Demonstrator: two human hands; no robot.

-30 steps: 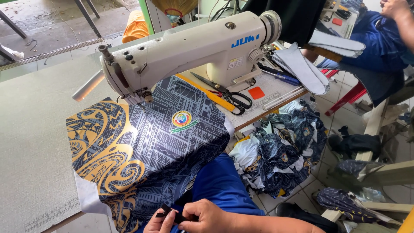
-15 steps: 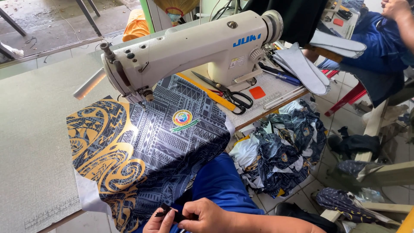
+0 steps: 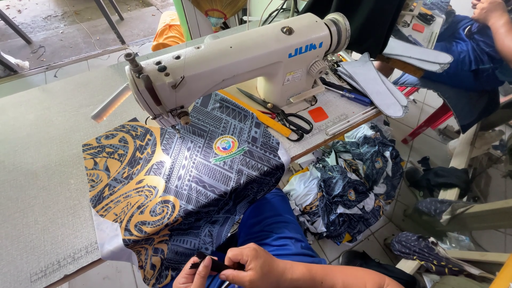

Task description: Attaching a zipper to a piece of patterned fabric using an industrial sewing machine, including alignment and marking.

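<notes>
Your two hands meet at the bottom edge of the view, just above your lap. Your right hand (image 3: 256, 266) pinches a small black strip (image 3: 210, 262) between thumb and fingertips, its grip pressed together on the strip's right end. Your left hand (image 3: 192, 274) shows only in part at the frame's edge; its fingers close on the strip's left end, though how firmly is hard to tell.

The strip is narrow, dark and matte, held roughly level, and it lies just off the lower hem of the patterned fabric (image 3: 181, 181). That fabric spreads flat over the bench (image 3: 42, 160) and droops off its near edge toward your blue trousers (image 3: 272, 224). Its left half carries gold swirling scrolls on dark navy; its right half shows grey-white geometric bands, with a round, many-coloured emblem (image 3: 226, 145) near the top. A pale lining shows at its lower left corner.

The white sewing machine (image 3: 229, 58) stands over the fabric's upper edge. Black-handled scissors (image 3: 282, 114) and a yellow ruler (image 3: 256, 112) lie beside the machine. A heap of similar dark pieces (image 3: 346, 186) sits on the floor to your right.
</notes>
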